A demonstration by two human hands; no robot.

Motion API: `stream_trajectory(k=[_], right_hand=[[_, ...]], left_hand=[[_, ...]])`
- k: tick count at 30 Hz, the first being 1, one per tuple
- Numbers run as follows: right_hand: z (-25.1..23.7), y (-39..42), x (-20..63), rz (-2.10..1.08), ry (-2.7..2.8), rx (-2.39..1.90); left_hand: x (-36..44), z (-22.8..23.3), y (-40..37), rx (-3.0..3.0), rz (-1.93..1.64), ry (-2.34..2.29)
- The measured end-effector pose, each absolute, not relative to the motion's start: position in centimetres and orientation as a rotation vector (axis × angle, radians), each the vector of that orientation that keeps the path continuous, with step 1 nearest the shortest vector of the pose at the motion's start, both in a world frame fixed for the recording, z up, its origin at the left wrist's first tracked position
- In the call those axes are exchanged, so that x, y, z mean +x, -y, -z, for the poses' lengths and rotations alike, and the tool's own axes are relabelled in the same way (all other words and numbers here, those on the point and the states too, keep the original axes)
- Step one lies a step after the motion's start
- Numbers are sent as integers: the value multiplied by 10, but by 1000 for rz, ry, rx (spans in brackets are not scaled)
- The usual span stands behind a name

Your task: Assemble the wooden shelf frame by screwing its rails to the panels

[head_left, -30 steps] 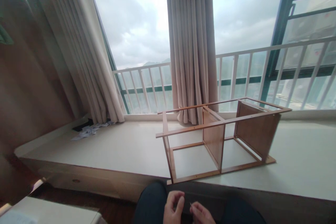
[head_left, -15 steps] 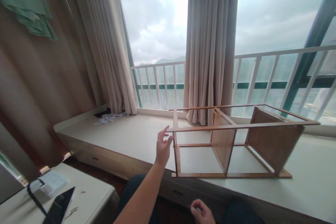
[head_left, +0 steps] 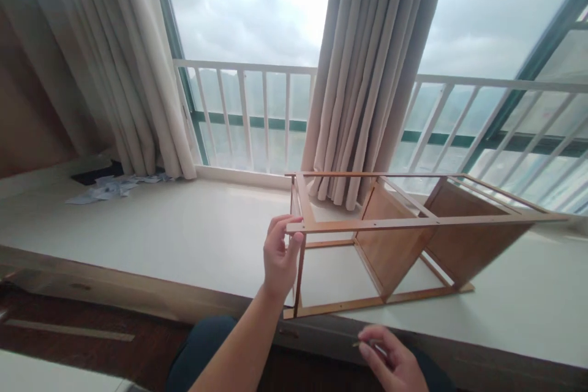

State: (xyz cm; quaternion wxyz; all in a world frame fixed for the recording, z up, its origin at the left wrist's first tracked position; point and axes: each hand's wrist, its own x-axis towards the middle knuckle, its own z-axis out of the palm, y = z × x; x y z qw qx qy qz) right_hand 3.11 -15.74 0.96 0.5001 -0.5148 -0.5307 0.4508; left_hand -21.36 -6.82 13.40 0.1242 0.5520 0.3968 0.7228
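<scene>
Frame half-built, my grip on its corner

My left hand [head_left: 278,252] grasps the wooden shelf frame [head_left: 390,239] lying on the window ledge [head_left: 184,239]; 2 panels sit fitted, other faces open. My right hand [head_left: 395,360] pinches what may be a small screw.

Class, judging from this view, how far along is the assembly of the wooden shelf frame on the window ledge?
Done: the brown wooden shelf frame stands joined, with two panels fitted, on the pale window ledge. In hand: the left hand grips its near corner; the right hand pinches a small thin fastener. Left: the other bays are open, without panels.
</scene>
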Motion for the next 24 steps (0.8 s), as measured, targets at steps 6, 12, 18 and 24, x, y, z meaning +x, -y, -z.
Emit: stream_trajectory(k=[6,12,18,24], right_hand=[[-176,137,28,-525,1680,-1240],[-271,98,-17,-123,2151,-988],[-289,66,-50,291,2633,-754],[-286,59,-55,453,2747,-703]], left_hand=[[-216,-122,57,1640,-2176,-899],[-217,-124,57,1665,-2213,-849],[-218,-126,62,1679,-2186,-941],[-219,-129,65,1670,-2180,-935]])
